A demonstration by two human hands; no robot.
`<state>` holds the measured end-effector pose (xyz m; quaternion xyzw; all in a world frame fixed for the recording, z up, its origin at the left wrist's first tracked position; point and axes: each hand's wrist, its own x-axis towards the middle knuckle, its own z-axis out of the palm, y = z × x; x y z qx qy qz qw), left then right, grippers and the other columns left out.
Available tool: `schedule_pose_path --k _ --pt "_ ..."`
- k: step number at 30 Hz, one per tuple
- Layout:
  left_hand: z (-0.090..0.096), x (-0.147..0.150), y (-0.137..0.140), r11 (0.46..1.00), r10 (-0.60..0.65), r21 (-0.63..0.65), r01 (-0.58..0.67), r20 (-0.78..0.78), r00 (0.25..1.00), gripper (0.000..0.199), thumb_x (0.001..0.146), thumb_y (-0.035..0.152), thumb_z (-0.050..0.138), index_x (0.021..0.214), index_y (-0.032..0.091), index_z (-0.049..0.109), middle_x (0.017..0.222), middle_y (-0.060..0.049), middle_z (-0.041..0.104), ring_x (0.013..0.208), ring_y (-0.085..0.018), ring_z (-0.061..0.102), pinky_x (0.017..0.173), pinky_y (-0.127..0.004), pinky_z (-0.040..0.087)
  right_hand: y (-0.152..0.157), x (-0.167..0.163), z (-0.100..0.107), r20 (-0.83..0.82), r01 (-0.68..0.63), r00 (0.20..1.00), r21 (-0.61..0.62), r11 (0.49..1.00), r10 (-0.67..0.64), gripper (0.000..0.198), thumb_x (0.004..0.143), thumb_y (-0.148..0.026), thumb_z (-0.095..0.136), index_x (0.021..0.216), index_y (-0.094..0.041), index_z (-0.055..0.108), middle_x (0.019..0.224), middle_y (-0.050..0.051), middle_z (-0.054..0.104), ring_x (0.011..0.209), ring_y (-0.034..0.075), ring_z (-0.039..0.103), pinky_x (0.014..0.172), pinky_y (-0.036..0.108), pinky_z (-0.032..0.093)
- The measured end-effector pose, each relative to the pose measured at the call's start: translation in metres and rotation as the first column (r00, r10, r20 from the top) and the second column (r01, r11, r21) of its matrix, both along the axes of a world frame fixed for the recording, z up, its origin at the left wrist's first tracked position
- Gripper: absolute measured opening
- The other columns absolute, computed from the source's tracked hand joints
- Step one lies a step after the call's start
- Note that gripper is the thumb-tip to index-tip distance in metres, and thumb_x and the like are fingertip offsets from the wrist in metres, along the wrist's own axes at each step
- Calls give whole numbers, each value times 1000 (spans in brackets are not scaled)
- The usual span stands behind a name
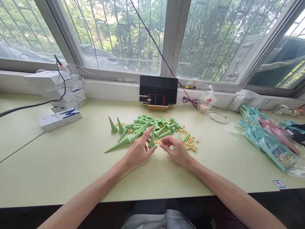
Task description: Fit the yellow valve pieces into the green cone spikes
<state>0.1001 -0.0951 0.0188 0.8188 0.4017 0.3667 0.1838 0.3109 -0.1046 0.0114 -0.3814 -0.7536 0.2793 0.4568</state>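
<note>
My left hand [138, 149] has its fingers and thumb around a green plastic plant-watering spike [152, 140], which points up. My right hand [177, 150] is closed in a pinch on a small yellow plastic valve [158, 142], close to the spike's base. Behind both hands lies a pile of green spikes [144, 121], some lying flat and some upright. Small yellow valves [190, 144] are heaped to the right of the pile, partly behind my right hand. Two green spikes [112, 124] stand upright at the pile's left side.
White boxes [69, 95] are stacked at the back left, with one box [60, 118] in front. A phone [157, 100] leans on a dark screen [158, 84] by the window. A plastic bag [206, 100], a coiled cable [218, 117] and teal packaged items [264, 140] lie to the right.
</note>
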Motion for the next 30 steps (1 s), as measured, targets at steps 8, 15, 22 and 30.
schedule_pose_path --k 8,15,22,30 --pt "-1 -1 -1 1000 4 10 -3 -10 1000 72 91 31 62 153 29 25 97 -4 61 76 -17 63 64 -29 59 0 0 1 23 -1 1000 2 1000 1 16 94 -35 63 98 -20 65 86 5 71 76 18 66 69 31 56" --pt "-2 -2 0 1000 -6 22 7 -24 1000 71 92 34 62 152 27 26 97 -4 62 78 -16 64 63 -27 58 -1 1 2 28 -8 1000 2 1000 8 14 94 -33 63 98 -20 66 86 4 71 75 17 66 68 31 56" --pt "-1 -1 0 1000 -5 24 6 -38 999 68 93 37 61 151 27 28 96 -5 61 78 -16 61 63 -28 58 -1 1 2 24 -5 1000 4 1000 5 17 94 -36 63 98 -20 66 86 4 71 75 18 66 68 31 56" --pt "-2 -2 0 1000 -3 22 4 -37 999 65 93 41 60 150 27 32 96 -5 63 70 -15 61 63 -30 58 -1 1 2 26 -8 1000 1 1000 8 14 94 -34 62 97 -21 65 87 5 71 76 18 67 68 32 57"
